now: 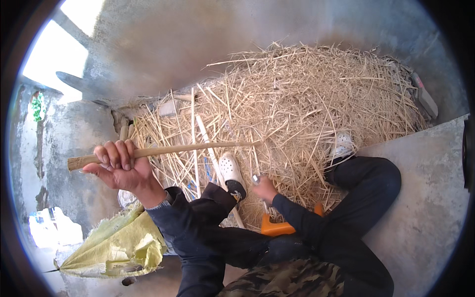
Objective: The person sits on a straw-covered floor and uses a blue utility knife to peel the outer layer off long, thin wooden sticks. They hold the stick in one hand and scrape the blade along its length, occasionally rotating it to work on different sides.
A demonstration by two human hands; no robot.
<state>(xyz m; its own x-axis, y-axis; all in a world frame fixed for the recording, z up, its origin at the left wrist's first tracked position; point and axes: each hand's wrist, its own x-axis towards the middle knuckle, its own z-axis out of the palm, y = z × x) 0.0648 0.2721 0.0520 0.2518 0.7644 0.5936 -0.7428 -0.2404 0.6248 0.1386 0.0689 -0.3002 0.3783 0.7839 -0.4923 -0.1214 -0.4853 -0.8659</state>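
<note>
My left hand (120, 166) is raised on the left, its fingers wrapped round the thick end of a long wooden stick (190, 148). The stick lies nearly level and tapers to the right, its thin tip above the shavings. Lower and nearer my body, my right hand (265, 189) is closed round a small tool with a grey metal end (255, 179). Most of that tool is hidden in the fist, so its kind does not show. My feet, in white clogs (230, 167), stand among the shavings on both sides of the right hand.
A wide heap of straw-coloured shavings (307, 94) spreads along the far wall. Several pale strips (194, 143) lie loose left of centre. A torn yellow woven sack (111, 242) is at the lower left. Between my legs shows an orange plastic piece (274, 227). A flat blade-like object (426, 99) leans at far right.
</note>
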